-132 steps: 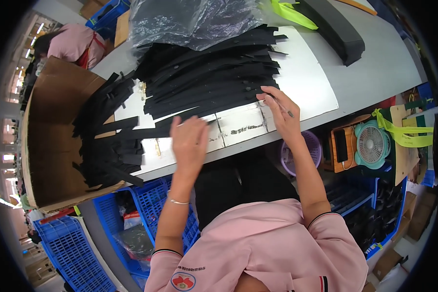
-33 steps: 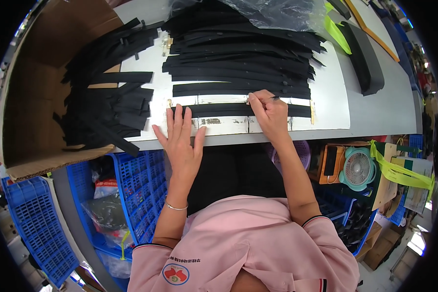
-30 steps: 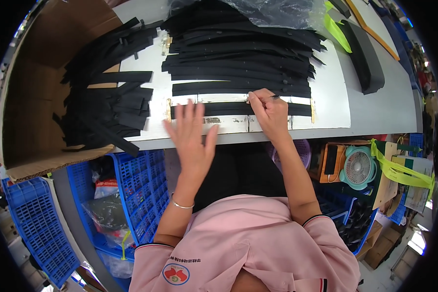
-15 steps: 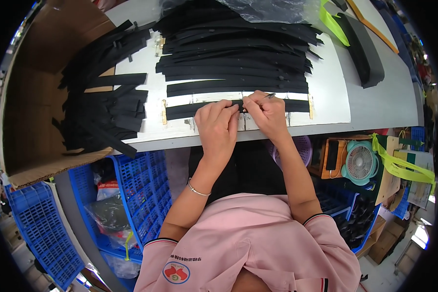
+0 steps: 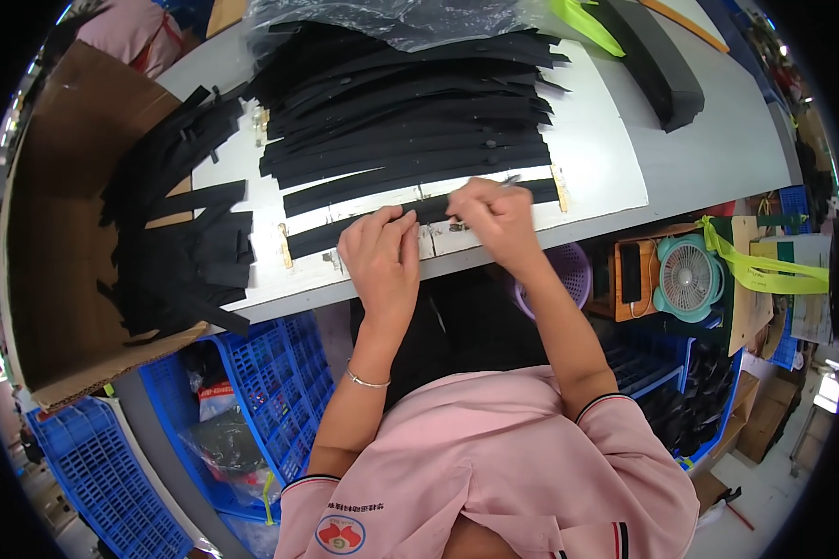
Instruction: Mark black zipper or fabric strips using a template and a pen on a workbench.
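Observation:
A single black fabric strip (image 5: 315,240) lies straight along the near part of a white board (image 5: 598,154), between two small yellowish tape pieces at its ends. My left hand (image 5: 382,256) rests on this strip with fingers stretched out, pressing it down. In my right hand (image 5: 496,222) a slim pen (image 5: 512,180) is pinched, its back end showing above the fingers; the tip is hidden. That hand is over the strip, a little right of my left fingertips. Dark marking lines cross the board beside the strip. Many more black strips (image 5: 401,112) lie in rows just beyond.
A cardboard box (image 5: 75,168) stands at the left, with a heap of black strips (image 5: 191,252) spilling from it. Clear plastic film (image 5: 391,20) covers the far strips. Right lies a long black block (image 5: 653,70). Below the table are blue crates (image 5: 284,373) and a small fan (image 5: 688,277).
The whole view has shifted and turned slightly. My right hand with the pen has moved a little away from my left fingertips, widening the gap. My left hand stays on the strip.

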The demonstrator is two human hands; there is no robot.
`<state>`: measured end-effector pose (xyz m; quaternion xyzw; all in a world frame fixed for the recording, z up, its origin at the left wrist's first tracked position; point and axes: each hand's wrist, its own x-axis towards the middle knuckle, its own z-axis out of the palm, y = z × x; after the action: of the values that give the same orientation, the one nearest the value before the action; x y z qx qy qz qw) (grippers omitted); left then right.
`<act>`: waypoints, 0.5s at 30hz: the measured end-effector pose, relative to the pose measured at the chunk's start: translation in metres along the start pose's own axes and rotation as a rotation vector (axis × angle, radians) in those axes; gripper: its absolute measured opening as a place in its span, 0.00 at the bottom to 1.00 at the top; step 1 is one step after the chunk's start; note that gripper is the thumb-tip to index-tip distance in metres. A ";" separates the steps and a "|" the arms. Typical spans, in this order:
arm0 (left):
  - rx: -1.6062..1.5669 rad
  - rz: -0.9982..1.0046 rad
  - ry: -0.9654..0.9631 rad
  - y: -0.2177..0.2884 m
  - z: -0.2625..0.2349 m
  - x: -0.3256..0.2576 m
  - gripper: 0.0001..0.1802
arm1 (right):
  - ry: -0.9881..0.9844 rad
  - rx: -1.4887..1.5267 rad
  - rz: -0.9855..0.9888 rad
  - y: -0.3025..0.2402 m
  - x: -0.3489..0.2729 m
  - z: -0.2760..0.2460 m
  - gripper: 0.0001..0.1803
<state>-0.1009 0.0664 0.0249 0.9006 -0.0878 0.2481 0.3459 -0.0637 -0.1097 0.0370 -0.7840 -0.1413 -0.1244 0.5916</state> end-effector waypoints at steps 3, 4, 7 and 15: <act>0.018 -0.004 0.010 -0.002 -0.002 -0.003 0.07 | 0.237 0.130 0.242 -0.009 -0.002 -0.033 0.12; 0.017 -0.010 0.009 -0.002 0.000 -0.003 0.07 | 0.246 0.128 0.241 -0.004 -0.002 -0.046 0.12; 0.020 -0.051 0.004 0.006 0.001 -0.002 0.07 | 0.232 -0.045 0.324 0.018 -0.001 -0.068 0.12; -0.177 0.048 -0.087 0.052 0.049 0.024 0.08 | 0.204 -0.074 0.209 0.027 -0.002 -0.066 0.12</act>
<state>-0.0781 -0.0051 0.0360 0.8742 -0.1458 0.2080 0.4138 -0.0579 -0.1800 0.0299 -0.7991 0.0066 -0.1465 0.5831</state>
